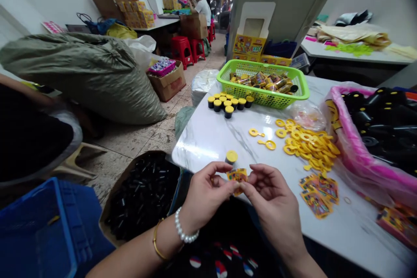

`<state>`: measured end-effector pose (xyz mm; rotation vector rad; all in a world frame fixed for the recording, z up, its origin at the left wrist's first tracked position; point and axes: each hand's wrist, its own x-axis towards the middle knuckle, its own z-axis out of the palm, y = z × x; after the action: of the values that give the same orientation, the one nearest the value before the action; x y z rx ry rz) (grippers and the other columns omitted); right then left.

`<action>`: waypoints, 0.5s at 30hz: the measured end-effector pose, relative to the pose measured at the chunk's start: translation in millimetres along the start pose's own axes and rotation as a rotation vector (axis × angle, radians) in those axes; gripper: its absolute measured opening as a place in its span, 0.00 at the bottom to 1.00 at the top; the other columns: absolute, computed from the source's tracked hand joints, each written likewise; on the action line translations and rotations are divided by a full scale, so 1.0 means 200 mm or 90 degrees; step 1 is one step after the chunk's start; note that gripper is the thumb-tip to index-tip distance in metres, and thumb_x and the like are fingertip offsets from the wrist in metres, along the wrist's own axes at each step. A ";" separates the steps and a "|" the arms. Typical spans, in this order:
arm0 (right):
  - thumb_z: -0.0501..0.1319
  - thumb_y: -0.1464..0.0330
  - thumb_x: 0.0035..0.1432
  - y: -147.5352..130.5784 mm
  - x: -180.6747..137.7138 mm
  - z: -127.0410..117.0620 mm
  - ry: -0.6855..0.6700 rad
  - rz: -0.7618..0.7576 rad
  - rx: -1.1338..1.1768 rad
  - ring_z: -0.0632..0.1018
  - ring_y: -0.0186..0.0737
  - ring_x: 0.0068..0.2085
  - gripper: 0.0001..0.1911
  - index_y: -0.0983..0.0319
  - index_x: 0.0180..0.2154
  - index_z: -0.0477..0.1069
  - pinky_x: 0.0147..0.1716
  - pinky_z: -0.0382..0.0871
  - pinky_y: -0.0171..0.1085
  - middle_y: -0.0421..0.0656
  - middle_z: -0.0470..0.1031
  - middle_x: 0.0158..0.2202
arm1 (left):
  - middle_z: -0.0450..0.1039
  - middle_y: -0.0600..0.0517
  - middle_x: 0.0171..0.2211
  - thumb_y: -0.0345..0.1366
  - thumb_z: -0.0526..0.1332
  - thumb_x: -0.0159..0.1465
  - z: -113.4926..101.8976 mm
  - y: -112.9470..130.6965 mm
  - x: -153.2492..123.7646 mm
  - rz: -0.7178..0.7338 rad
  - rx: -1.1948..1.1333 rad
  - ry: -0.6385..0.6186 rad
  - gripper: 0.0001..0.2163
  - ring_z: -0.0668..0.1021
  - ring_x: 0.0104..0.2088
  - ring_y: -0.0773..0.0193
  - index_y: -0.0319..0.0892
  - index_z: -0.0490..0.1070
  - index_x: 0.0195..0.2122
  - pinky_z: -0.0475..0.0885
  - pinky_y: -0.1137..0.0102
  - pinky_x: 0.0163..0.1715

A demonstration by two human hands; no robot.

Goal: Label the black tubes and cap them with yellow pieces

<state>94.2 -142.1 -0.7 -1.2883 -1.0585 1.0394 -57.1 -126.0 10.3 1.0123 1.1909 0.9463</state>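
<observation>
Between my two hands, at the table's front edge, is a small yellow printed card (237, 175). My left hand (210, 186) pinches it between thumb and fingers from the left. From the right, my right hand (272, 195) pinches its lower edge, thumb near the other thumb. Just beyond the card stands a yellow-capped tub (231, 157). More printed cards (319, 193) lie in a loose stack right of my right hand. Yellow ring-ended plastic pieces (308, 143) form a heap farther back, with two apart from it.
Black tubs with yellow lids (229, 111) stand grouped near a green basket (263, 97) of filled containers. A pink-rimmed bin (342, 139) of black parts sits right. Left below are a box of black pieces (143, 195) and a blue crate (74, 208). A person (202, 8) sits far back.
</observation>
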 end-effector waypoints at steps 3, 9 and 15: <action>0.70 0.62 0.52 0.00 0.00 0.00 -0.074 0.088 0.072 0.78 0.35 0.33 0.25 0.57 0.52 0.69 0.34 0.76 0.35 0.40 0.74 0.37 | 0.73 0.52 0.24 0.41 0.69 0.57 -0.02 -0.01 0.00 -0.023 -0.011 -0.010 0.13 0.67 0.18 0.74 0.37 0.75 0.38 0.62 0.76 0.19; 0.67 0.57 0.56 -0.02 -0.01 -0.01 -0.174 0.189 -0.033 0.69 0.29 0.21 0.15 0.63 0.29 0.76 0.22 0.64 0.29 0.37 0.70 0.19 | 0.70 0.57 0.23 0.41 0.67 0.60 -0.03 -0.01 -0.05 0.037 -0.032 0.048 0.13 0.67 0.16 0.76 0.39 0.71 0.41 0.61 0.79 0.17; 0.67 0.59 0.56 0.01 -0.06 0.04 -0.061 0.108 -0.029 0.73 0.32 0.24 0.11 0.61 0.33 0.78 0.25 0.69 0.31 0.38 0.74 0.22 | 0.69 0.55 0.21 0.43 0.68 0.58 -0.03 0.00 -0.12 0.019 -0.043 0.088 0.13 0.65 0.15 0.77 0.36 0.74 0.31 0.58 0.79 0.14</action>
<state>83.2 -152.3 -3.0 -1.3953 -1.0627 1.2213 -66.7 -147.4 16.4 0.9240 1.2524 1.0873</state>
